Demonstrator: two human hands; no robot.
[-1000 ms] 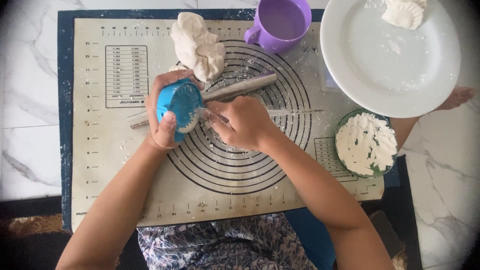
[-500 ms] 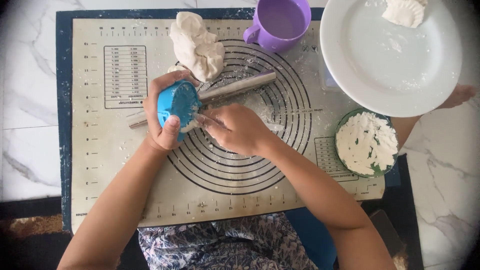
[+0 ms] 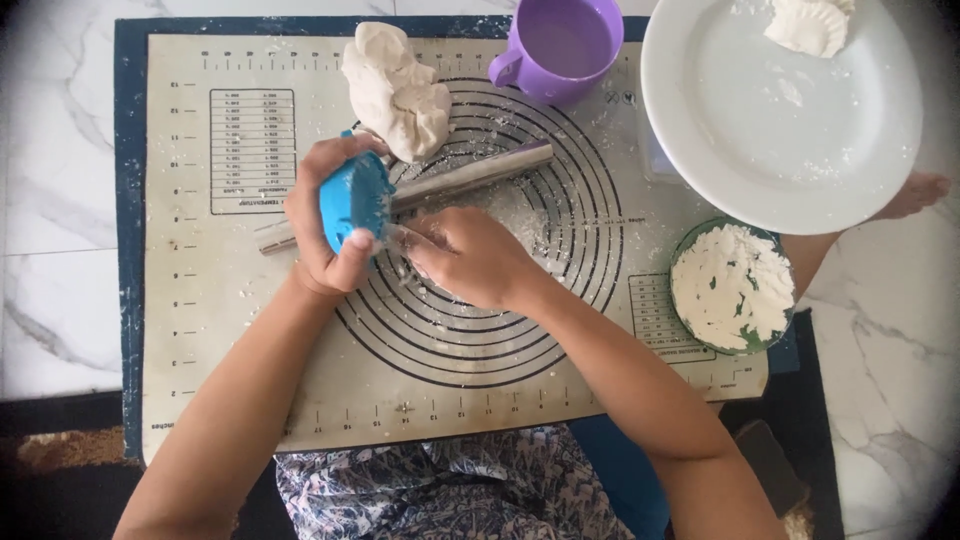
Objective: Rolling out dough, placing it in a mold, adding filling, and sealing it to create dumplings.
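Blue plastic mould (image 3: pixel 355 205) sat clamped in the left hand (image 3: pixel 325 225); the right hand's (image 3: pixel 470 260) fingers (image 3: pixel 425 245) pinched together beside it.

Both arms are bare, with no sleeves. The left hand (image 3: pixel 325 225) and right hand (image 3: pixel 470 260) wear no rings. The clothing (image 3: pixel 440 490) is dark blue with small flowers.

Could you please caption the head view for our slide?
Left hand grips a blue dumpling mould; right hand picks at it above the floured pastry mat.
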